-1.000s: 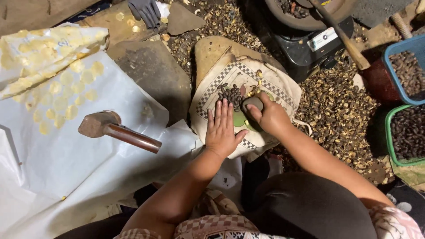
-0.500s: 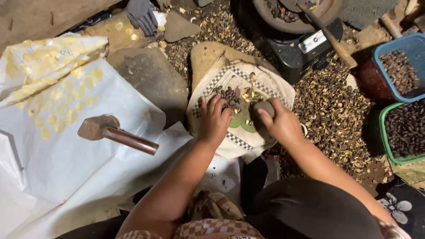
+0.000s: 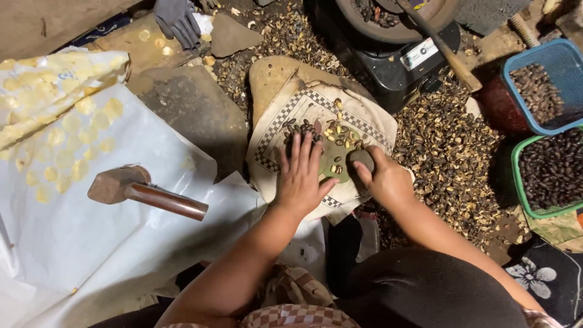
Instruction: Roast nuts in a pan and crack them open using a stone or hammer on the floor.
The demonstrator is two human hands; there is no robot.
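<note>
My left hand (image 3: pixel 302 176) lies flat, fingers spread, on a checkered cloth (image 3: pixel 290 111) draped over a flat stone. Its fingertips reach a small pile of dark seeds (image 3: pixel 302 129). My right hand (image 3: pixel 384 180) grips a rounded grey stone (image 3: pixel 361 160) and presses it onto the cloth beside a green patch (image 3: pixel 331 164). Pale cracked kernels (image 3: pixel 341 135) are scattered just beyond the stone.
A wooden mallet (image 3: pixel 144 192) lies on white sheeting (image 3: pixel 73 231) at left. Husks (image 3: pixel 452 152) cover the ground to the right. A blue basket (image 3: pixel 542 87) and a green basket (image 3: pixel 549 171) hold dark seeds. A black machine (image 3: pixel 395 45) stands behind, a grey glove (image 3: pixel 177 20) at top.
My left hand has flattened again near the seed pile after curling half a second ago. My right hand with the stone stays at the green patch. The view has shifted slightly.
</note>
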